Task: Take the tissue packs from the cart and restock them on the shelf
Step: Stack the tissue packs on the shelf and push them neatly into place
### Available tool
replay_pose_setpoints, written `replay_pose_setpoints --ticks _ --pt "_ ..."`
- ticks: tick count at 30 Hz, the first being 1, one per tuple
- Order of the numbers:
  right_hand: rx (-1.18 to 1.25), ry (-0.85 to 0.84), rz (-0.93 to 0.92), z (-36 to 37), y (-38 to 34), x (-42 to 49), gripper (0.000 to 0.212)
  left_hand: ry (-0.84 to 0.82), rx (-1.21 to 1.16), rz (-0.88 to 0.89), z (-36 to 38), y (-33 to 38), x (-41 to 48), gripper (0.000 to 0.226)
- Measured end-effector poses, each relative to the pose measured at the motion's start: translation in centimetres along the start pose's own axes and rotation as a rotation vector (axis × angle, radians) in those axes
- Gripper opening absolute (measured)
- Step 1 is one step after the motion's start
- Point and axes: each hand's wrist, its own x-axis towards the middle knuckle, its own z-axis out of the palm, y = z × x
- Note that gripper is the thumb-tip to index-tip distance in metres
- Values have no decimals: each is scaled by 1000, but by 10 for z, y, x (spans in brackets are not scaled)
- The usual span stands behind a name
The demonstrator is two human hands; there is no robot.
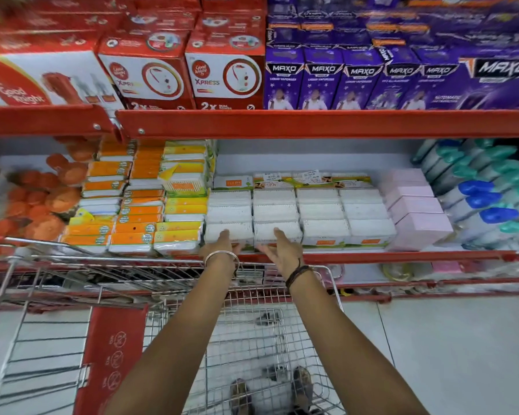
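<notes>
White tissue packs [324, 214] lie in rows on the middle red shelf [372, 256], with orange and yellow packs [138, 205] stacked to their left. My left hand [222, 245] rests with fingers apart on the front-left white pack [231, 232]. My right hand [282, 250] is open, fingertips touching the front pack [277, 230] beside it. Neither hand holds anything. Below my arms stands the wire cart [252, 339]; its basket shows no packs in view.
Pink boxes [414, 205] sit right of the white packs, then bottles with blue and teal caps [492, 199]. Orange round items [39, 199] fill the far left. The upper shelf holds red boxes [222, 76] and purple boxes [363, 79]. A red cart panel [111, 354] is lower left.
</notes>
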Motion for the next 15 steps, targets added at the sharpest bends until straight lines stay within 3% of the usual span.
replay_pose_setpoints --ticks 15 --pt "-42 5 -7 -2 -5 4 82 7 24 6 2 3 -8 61"
